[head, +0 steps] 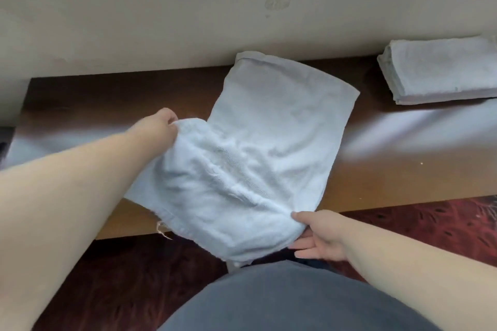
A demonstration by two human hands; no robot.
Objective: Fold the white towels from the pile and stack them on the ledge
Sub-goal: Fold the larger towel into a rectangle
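Looking down from the head camera, a white terry towel point(250, 158) lies lengthwise across the glossy dark-brown wooden ledge point(376, 169), its far end up against the beige wall point(161, 13) and its near end hanging off the ledge's front edge. The left hand point(166, 122) pinches the towel's left edge, lifted and bunched in its curled fingers. The right hand point(320, 239) grips the near right corner, thumb on top, fingers tucked underneath the cloth. Off to the right, well apart from the action, a neat stack of folded white towels point(441, 70) sits on the ledge beside the wall. Below the ledge, dark red patterned carpet point(430, 226), and the person's grey shirt point(282, 301) at the bottom.
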